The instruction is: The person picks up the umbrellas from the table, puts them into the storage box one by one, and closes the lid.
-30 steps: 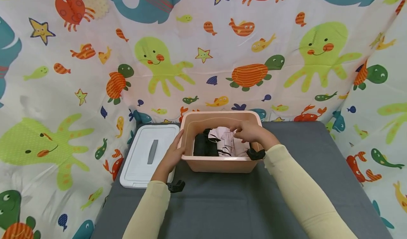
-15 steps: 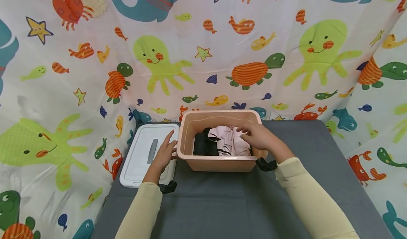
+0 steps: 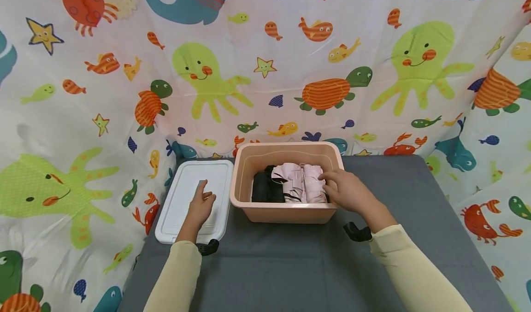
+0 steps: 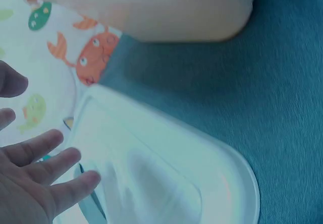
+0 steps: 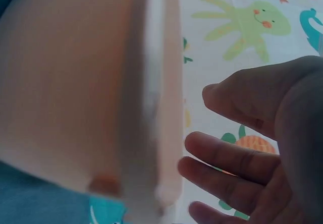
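Observation:
A peach plastic bin (image 3: 286, 214) stands at the back of the table. Inside it, rolled black cloth (image 3: 265, 187) lies at the left and two bundles of pink cloth (image 3: 292, 180) beside it. My left hand (image 3: 200, 208) hovers over the white lid (image 3: 170, 220), fingers apart; in the left wrist view the hand (image 4: 45, 178) holds nothing. At the bin's right rim is my right hand (image 3: 348, 191), its fingers spread and loosely bent. The right wrist view shows that hand (image 5: 247, 173) with nothing between thumb and fingers, close to the bin wall (image 5: 65, 82).
The lid lies flat left of the bin, with a grey handle (image 3: 199, 193) partly covered by my left hand. A dark grey cloth (image 3: 282, 266) covers the table. Behind hangs a curtain (image 3: 265, 91) printed with sea animals.
My left hand has left the bin's left rim and moved left over the lid. The right hand has drawn back rightward from above the pink cloth to the bin's right rim.

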{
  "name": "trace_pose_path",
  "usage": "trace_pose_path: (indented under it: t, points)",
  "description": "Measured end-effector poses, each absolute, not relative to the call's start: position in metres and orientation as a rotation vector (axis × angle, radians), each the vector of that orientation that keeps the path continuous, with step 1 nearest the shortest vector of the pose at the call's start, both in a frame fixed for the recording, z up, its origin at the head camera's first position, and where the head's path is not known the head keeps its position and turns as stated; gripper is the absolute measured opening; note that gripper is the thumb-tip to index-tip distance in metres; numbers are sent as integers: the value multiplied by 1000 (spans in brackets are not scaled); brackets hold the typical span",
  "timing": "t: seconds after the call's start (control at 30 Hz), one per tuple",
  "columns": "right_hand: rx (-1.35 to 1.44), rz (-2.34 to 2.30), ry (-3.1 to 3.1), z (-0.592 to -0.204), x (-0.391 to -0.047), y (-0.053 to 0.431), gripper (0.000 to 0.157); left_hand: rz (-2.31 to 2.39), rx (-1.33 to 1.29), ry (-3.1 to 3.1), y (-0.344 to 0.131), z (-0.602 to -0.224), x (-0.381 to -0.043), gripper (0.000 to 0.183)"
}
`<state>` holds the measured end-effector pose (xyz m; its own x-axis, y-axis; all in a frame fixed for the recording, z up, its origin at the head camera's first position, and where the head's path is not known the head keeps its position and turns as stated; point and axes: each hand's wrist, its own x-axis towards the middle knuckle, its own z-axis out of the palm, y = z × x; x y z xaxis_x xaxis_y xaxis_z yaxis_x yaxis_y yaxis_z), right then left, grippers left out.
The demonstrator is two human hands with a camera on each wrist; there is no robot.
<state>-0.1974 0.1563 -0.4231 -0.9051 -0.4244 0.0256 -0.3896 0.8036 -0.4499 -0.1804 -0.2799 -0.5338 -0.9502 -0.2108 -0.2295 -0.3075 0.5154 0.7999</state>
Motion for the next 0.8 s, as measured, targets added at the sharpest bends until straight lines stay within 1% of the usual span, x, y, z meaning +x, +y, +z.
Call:
trace_pose_path:
  t: [0.2, 0.5, 0.67, 0.8]
  points:
    - [-674, -683, 2973, -435, -186, 166, 31, 1322, -548, 2666, -292, -546, -182, 70]
    - [-863, -733, 3050, -449, -173, 174, 23, 1232, -597, 2735, -308, -567, -181, 71]
    - [-836, -710, 3045, -452, -166, 175, 21, 1154, -615, 2758, -314, -569, -182, 72]
    - [-840, -726, 3055, -454, -160, 177, 16, 1097, -630, 2768, -317, -568, -186, 73]
